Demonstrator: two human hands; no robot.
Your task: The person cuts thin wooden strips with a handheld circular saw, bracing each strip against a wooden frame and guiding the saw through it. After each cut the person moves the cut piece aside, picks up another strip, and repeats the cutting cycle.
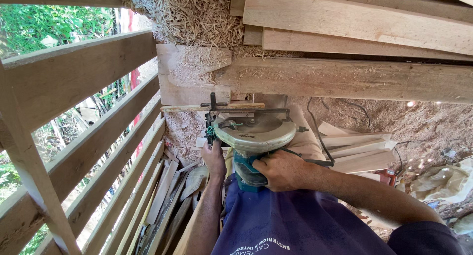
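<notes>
The circular saw [253,137] at centre frame is gripped by the right hand [282,169]; the left hand [215,159] is pressed beside it, its fingers hidden.

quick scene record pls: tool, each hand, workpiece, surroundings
tool: teal-and-silver circular saw, held close to the body
right hand: wrapped around the saw's teal handle
left hand: at the saw's left side, by the guard
workpiece: narrow wood strip at the saw's front
surroundings: slatted wooden wall left, stacked planks above, sawdust

Circular saw [253,137] — dull metal guard; planks [345,80] — rough wood.
</notes>
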